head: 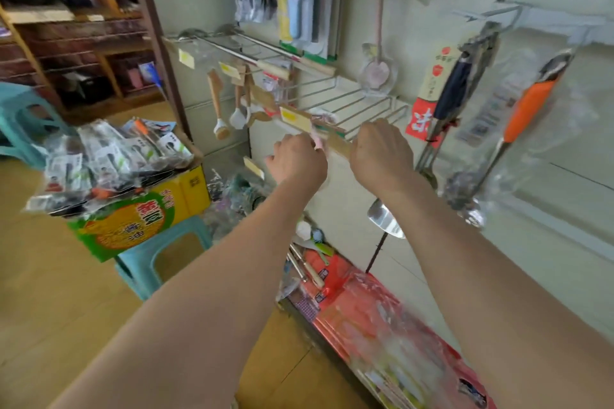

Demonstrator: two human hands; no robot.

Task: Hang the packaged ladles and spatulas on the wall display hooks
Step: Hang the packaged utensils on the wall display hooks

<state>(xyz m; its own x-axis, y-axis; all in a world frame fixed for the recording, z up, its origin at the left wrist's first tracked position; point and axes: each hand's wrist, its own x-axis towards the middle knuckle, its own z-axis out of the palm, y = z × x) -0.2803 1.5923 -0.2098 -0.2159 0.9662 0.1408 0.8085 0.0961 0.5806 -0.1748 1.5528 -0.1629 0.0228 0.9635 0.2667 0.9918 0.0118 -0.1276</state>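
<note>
My left hand and my right hand are raised together at a wire display hook carrying a yellow price tag. The left fingers pinch the pink top of a clear-wrapped utensil at the hook's tip. The right fingers curl round the near end of a wooden handle beside it. A metal spatula blade shows under my right forearm; what it hangs from is hidden. More packaged utensils lie heaped on a yellow-green carton.
The carton stands on a teal stool, with another teal stool far left. An orange-handled ladle, a dark-handled tool, a pink ladle and peelers hang on the wall. Red packages lie below.
</note>
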